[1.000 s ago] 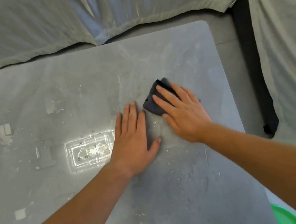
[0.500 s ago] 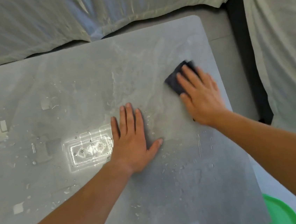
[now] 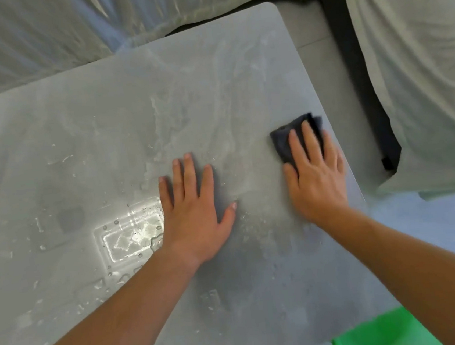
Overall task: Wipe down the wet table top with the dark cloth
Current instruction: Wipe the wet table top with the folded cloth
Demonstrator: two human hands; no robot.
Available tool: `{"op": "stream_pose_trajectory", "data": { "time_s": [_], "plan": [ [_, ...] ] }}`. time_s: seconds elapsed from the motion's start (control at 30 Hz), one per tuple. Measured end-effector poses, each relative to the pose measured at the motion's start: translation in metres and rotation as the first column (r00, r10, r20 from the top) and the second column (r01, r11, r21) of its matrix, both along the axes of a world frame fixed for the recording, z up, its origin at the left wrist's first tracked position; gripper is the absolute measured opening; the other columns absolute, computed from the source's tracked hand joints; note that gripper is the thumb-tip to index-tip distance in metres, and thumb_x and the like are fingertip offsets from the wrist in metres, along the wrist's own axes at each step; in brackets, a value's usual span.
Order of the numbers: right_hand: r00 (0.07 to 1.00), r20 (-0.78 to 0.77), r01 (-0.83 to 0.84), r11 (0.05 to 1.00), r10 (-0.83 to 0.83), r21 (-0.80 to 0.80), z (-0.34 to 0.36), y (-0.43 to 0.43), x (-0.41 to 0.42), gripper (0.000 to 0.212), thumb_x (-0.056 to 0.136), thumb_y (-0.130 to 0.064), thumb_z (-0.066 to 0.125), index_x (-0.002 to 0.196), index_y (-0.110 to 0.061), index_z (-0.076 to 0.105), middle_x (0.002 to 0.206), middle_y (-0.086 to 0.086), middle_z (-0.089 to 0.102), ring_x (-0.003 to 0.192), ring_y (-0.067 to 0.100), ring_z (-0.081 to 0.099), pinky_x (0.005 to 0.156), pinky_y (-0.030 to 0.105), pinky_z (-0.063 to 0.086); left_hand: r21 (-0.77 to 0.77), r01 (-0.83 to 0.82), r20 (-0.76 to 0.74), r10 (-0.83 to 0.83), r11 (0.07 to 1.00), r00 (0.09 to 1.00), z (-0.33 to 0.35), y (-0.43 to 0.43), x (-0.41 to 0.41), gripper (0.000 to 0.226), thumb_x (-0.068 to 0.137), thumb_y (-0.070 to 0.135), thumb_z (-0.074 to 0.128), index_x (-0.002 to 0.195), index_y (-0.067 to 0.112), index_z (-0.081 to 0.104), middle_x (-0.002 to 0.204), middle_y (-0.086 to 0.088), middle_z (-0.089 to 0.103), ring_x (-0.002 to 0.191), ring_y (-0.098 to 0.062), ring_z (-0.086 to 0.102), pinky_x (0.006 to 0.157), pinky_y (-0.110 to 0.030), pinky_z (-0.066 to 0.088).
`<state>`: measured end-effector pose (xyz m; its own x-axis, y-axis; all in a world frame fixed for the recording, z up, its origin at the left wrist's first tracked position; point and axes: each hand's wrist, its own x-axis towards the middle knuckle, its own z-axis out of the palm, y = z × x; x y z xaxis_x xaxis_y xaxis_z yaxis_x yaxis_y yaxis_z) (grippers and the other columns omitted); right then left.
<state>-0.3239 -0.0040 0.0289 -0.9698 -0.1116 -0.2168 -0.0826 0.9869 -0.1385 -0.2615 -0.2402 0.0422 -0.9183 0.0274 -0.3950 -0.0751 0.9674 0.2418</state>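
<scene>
A grey worktop (image 3: 212, 89) with a rounded far corner fills most of the view from above. Its surface is wet: smeared streaks run across the middle, droplets are scattered over the near part, and a shallow puddle (image 3: 132, 235) on the left catches a bright reflection. Pale, crinkled fabric sheets (image 3: 65, 29) are draped beyond the far edge and down the right side, with grey floor (image 3: 321, 83) between. A bright green object (image 3: 383, 333) shows below the near right corner.

The left hand (image 3: 194, 212) lies palm down near the middle of the worktop, its fingers (image 3: 190, 173) straight and close together and its thumb spread to the right. The right hand (image 3: 317, 179) is flat near the right edge, slightly blurred. The dark cloth (image 3: 281, 144), folded small, lies under its straight fingers (image 3: 294, 148), which press it onto the surface. The cloth shows beyond the fingertips and to their left, just beside the worktop's right edge and well apart from the left hand.
</scene>
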Motion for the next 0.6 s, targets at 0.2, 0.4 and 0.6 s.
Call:
{"op": "stream_pose_trajectory", "data": {
  "time_s": [0.2,0.4,0.6],
  "plan": [
    [0.985,0.047,-0.165,0.986,0.165,-0.013,0.002,0.022,0.034,0.061,0.102,-0.047,0.030,0.159,-0.028,0.024,0.169,-0.003,0.014,0.155,0.029,0.008,0.126,0.046,0.004,-0.015,0.033,-0.004,-0.033,0.999,0.999,-0.001,-0.001,0.022,0.086,0.092,0.069,0.016,0.160,0.018,-0.001,0.164,-0.014,-0.027,0.149,-0.030,-0.031,0.121,-0.056,-0.013],
    [0.998,-0.004,0.070,0.998,-0.070,-0.005,-0.002,-0.022,0.071,0.062,0.101,-0.044,0.033,0.160,-0.026,0.020,0.169,-0.001,0.009,0.156,0.030,0.002,0.126,0.046,0.002,-0.009,0.083,0.016,-0.082,0.997,0.996,-0.008,-0.012,0.035,0.088,0.092,0.070,0.016,0.159,0.020,-0.012,0.162,-0.014,-0.032,0.147,-0.030,-0.035,0.121,-0.058,-0.011],
    [0.955,-0.025,-0.296,0.953,0.295,-0.067,-0.005,-0.050,0.003,0.057,0.103,-0.043,0.036,0.157,-0.029,0.028,0.168,-0.004,0.016,0.154,0.031,0.009,0.125,0.044,0.001,0.026,0.083,0.014,-0.084,0.996,0.996,-0.012,-0.012,0.034,0.092,0.091,0.073,0.019,0.158,0.020,-0.015,0.160,-0.013,-0.036,0.145,-0.030,-0.038,0.119,-0.060,-0.013]
  ]
}}
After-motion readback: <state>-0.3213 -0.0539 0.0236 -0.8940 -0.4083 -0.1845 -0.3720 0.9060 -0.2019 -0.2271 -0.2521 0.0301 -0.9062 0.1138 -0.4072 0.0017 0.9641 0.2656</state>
